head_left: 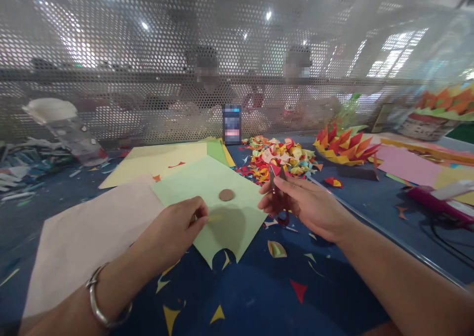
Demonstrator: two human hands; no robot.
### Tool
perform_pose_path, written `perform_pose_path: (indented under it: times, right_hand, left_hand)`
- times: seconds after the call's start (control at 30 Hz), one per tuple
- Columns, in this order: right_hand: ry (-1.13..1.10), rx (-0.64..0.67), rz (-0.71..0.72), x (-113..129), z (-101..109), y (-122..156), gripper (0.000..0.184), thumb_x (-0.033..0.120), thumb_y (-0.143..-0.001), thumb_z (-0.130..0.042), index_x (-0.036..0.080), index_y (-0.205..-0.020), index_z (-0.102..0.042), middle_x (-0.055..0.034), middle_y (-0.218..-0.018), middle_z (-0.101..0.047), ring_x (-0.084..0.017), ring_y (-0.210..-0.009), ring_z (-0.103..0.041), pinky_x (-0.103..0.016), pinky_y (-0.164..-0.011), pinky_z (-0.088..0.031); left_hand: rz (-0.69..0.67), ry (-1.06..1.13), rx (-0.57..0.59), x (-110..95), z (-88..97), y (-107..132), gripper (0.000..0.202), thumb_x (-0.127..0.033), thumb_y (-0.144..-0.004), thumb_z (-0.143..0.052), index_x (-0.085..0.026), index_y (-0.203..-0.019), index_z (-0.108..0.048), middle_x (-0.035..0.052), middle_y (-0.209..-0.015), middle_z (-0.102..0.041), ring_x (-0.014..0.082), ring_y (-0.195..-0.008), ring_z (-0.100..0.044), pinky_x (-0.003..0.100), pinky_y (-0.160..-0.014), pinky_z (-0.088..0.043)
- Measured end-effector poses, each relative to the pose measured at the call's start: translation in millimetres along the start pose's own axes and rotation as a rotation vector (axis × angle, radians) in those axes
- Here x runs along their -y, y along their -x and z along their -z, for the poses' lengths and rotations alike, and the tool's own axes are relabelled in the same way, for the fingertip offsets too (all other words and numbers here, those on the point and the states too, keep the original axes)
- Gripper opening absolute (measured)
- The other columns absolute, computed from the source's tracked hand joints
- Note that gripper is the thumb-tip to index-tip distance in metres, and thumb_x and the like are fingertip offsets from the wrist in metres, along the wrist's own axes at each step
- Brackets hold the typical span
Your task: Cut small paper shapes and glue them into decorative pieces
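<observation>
My right hand [307,202] is wrapped around a pair of small scissors [273,180], blades pointing up and dark red handle below the fingers. My left hand [183,220] is closed, with thumb and index finger together over a pale green sheet of paper [244,227]. A faint yellowish bit shows by its fingertips, too blurred to name. On the green sheet lies a flat brown disc [226,195], between the hands. The sheet's near corner has a rounded notch cut out.
White paper [92,227] and cream paper [166,160] lie left. Behind my right hand is a heap of paper petals [285,153]. A phone [231,124] leans against the perforated screen [148,99]. At right are a paper flower [344,148] and a magenta tool [437,202]; scraps litter the table.
</observation>
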State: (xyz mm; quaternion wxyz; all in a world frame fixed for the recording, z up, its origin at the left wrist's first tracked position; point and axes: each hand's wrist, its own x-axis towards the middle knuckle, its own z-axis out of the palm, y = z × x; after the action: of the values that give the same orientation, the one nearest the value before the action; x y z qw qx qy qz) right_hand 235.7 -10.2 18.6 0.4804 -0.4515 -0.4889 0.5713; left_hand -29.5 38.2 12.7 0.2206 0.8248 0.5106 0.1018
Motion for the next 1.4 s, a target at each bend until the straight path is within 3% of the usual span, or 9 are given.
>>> perform_pose_path:
  times: [0.13, 0.27, 0.43, 0.53, 0.67, 0.9, 1.0, 1.2, 1.4]
  right_hand:
    - [0.082, 0.021, 0.020, 1, 0, 1, 0.033, 0.043, -0.099, -0.046, 0.016, -0.099, -0.065, -0.0053, -0.077, -0.067, -0.015, -0.071, -0.062, -0.027, -0.066, -0.047]
    - [0.417, 0.004, 0.101, 2, -7, 5, 0.036, 0.046, -0.100, -0.042, 0.018, -0.102, -0.064, 0.0028, -0.065, -0.050, -0.010, -0.059, -0.047, -0.024, -0.056, -0.037]
    - [0.819, 0.164, 0.190, 4, -28, 16, 0.031, 0.043, -0.100, -0.040, 0.019, -0.104, -0.060, -0.0012, -0.081, -0.060, -0.014, -0.073, -0.053, -0.026, -0.066, -0.038]
    - [0.899, 0.230, 0.192, 2, -38, 20, 0.025, 0.037, -0.101, -0.039, 0.020, -0.108, -0.056, -0.0029, -0.087, -0.064, -0.016, -0.076, -0.056, -0.027, -0.067, -0.038]
    - [0.845, 0.269, 0.178, -3, -41, 20, 0.017, 0.031, -0.099, -0.043, 0.021, -0.110, -0.052, -0.0031, -0.091, -0.066, -0.017, -0.079, -0.058, -0.027, -0.069, -0.039]
    - [0.747, 0.282, 0.162, -2, -43, 21, 0.014, 0.033, -0.098, -0.046, 0.023, -0.105, -0.053, 0.0018, -0.083, -0.058, -0.013, -0.072, -0.050, -0.024, -0.065, -0.036]
    - [0.646, 0.272, 0.145, -3, -43, 21, 0.024, 0.043, -0.097, -0.050, 0.020, -0.094, -0.054, 0.0021, -0.078, -0.054, -0.012, -0.071, -0.048, -0.023, -0.062, -0.035]
    - [0.309, 0.168, -0.063, -13, -43, 18, 0.050, 0.061, -0.097, -0.031, 0.018, -0.080, -0.050, 0.0038, -0.065, -0.043, -0.008, -0.052, -0.035, -0.021, -0.046, -0.028]
    - [0.335, 0.060, 0.020, -15, -42, 16, 0.049, 0.060, -0.097, -0.035, 0.018, -0.088, -0.060, 0.0044, -0.064, -0.037, -0.008, -0.052, -0.032, -0.021, -0.045, -0.024]
  left_hand:
    - [-0.021, 0.314, -0.023, 2, -5.3, -2, 0.015, -0.036, -0.085, -0.057, -0.022, -0.089, -0.060, -0.0008, -0.076, -0.065, 0.0173, -0.072, -0.059, 0.029, -0.067, -0.042]
    - [-0.057, 0.690, 0.010, -9, -12.6, 3, 0.024, -0.040, -0.081, -0.066, -0.021, -0.095, -0.067, 0.0015, -0.082, -0.068, 0.0172, -0.078, -0.060, 0.028, -0.071, -0.044]
    - [-0.128, 0.862, 0.025, -30, -23.4, 15, 0.013, -0.035, -0.081, -0.070, -0.023, -0.079, -0.073, 0.0033, -0.107, -0.070, 0.0195, -0.094, -0.061, 0.027, -0.075, -0.045]
    - [-0.136, 0.959, 0.063, -36, -31.8, 19, 0.011, -0.034, -0.082, -0.070, -0.024, -0.077, -0.072, 0.0034, -0.096, -0.072, 0.0214, -0.094, -0.063, 0.031, -0.080, -0.047]
    - [-0.124, 0.990, 0.006, -39, -36.6, 21, 0.009, -0.033, -0.081, -0.071, -0.025, -0.078, -0.073, 0.0027, -0.099, -0.072, 0.0222, -0.096, -0.063, 0.031, -0.083, -0.048]
    - [-0.087, 0.816, -0.102, -41, -27.5, 22, 0.013, -0.034, -0.082, -0.067, -0.023, -0.079, -0.073, 0.0035, -0.092, -0.074, 0.0232, -0.089, -0.066, 0.031, -0.079, -0.049]
    - [-0.062, 0.785, -0.157, -39, -25.3, 22, 0.014, -0.037, -0.081, -0.068, -0.024, -0.082, -0.073, 0.0037, -0.094, -0.074, 0.0242, -0.090, -0.066, 0.033, -0.081, -0.049]
    - [-0.050, 0.847, -0.137, -37, -25.8, 20, 0.016, -0.040, -0.081, -0.068, -0.024, -0.082, -0.072, 0.0033, -0.092, -0.074, 0.0231, -0.089, -0.064, 0.032, -0.081, -0.047]
    - [0.090, 1.014, -0.153, -38, -29.2, 16, 0.021, -0.042, -0.076, -0.072, -0.021, -0.079, -0.070, 0.0017, -0.079, -0.066, 0.0155, -0.074, -0.052, 0.025, -0.068, -0.042]
